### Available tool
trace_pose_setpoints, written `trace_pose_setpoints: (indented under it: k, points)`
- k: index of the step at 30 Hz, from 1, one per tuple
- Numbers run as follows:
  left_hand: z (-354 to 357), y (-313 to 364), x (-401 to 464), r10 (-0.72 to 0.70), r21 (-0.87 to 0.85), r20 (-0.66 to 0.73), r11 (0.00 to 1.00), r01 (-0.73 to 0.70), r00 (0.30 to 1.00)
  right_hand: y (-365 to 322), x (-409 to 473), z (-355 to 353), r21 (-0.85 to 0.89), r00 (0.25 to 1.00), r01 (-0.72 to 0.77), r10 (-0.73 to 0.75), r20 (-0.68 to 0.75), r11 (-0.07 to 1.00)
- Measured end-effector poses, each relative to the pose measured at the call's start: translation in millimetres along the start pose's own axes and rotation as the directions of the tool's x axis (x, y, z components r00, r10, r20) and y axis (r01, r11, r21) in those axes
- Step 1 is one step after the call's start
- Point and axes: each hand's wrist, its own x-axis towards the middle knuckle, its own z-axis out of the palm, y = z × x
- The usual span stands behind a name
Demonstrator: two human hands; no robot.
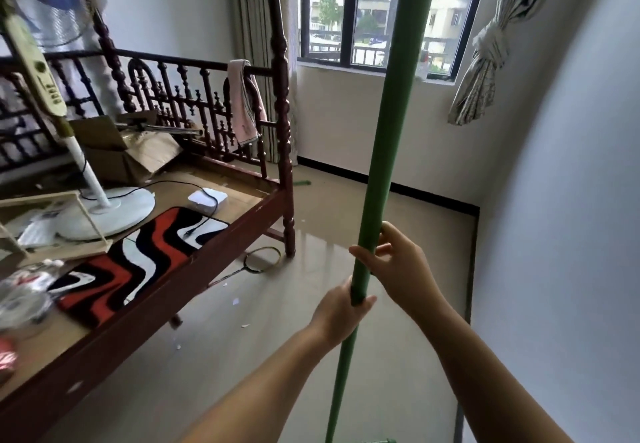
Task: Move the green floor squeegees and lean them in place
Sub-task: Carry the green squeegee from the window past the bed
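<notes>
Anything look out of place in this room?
Yes. A standing fan and a rug sit on the bare bed frame, a badminton racket lies under it, and paper scraps litter the floor.

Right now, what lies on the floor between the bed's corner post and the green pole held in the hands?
In the head view, a badminton racket lies by the bed post; from there to the green pole, only bare tile.

Fan (104, 196) on bed (221, 234), left.
</notes>
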Motion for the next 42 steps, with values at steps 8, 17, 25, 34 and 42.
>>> trace_pose_setpoints:
  k: [8, 17, 25, 34, 42]
  points:
    - [-18, -16, -132, 0.008, 0.036, -0.049, 0.999, -0.007, 0.999, -63, -109, 24, 0.048, 0.996, 0.054, -0.058, 0.072, 0.997]
    - [-74, -48, -268, -0.026, 0.050, -0.004, 0.998, 0.027, 1.000, -151, -213, 79, 0.071, 0.990, 0.110, -0.116, 0.086, 0.991]
    - [-138, -82, -406, -0.055, 0.071, -0.007, 0.996, 0.055, 0.998, -238, -307, 146, 0.146, 0.965, 0.151, -0.178, 0.194, 0.978]
    - [-196, -123, -518, -0.099, 0.062, -0.185, 0.992, 0.112, 0.978, -303, -364, 208, 0.251, 0.885, 0.178, -0.266, 0.382, 0.952]
    - [-223, -133, -584, -0.193, -0.050, -0.314, 0.981, 0.187, 0.930, -343, -396, 249, 0.353, 0.814, 0.162, -0.327, 0.480, 0.921]
